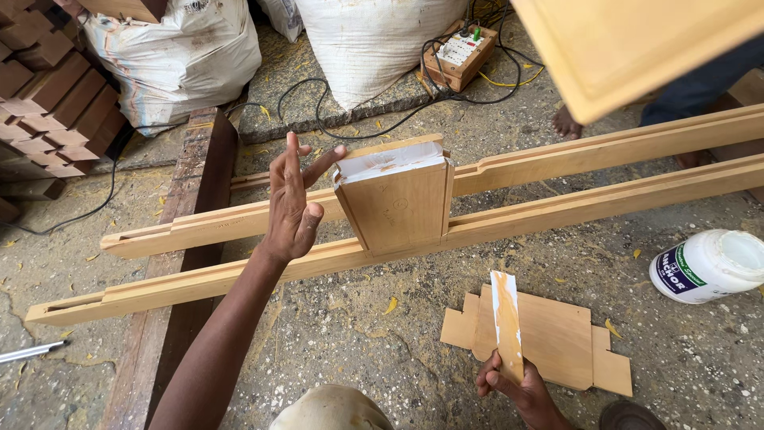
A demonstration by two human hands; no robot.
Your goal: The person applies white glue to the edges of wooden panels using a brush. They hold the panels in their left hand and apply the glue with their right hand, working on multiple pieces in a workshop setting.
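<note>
Fingertips of the left hand (pixel 293 203) are spread wide, and only their ends rest against the left edge of the small tan wooden block (pixel 395 195), whose top face is coated with white glue. That block stands upright on the two long pale wooden rails (pixel 557 187), which lie side by side across the dusty concrete floor (pixel 358 334). The right hand (pixel 517 390) is pinched around the lower end of a thin flat wooden strip smeared with white glue (pixel 506 322), held upright over a notched flat plywood piece (pixel 557 338) on the floor. A white plastic glue jar (pixel 707 265) lies on its side nearby. For a clean job, the block is best steadied by its dry edges, and the glue is best spread thin and even to the corners.
</note>
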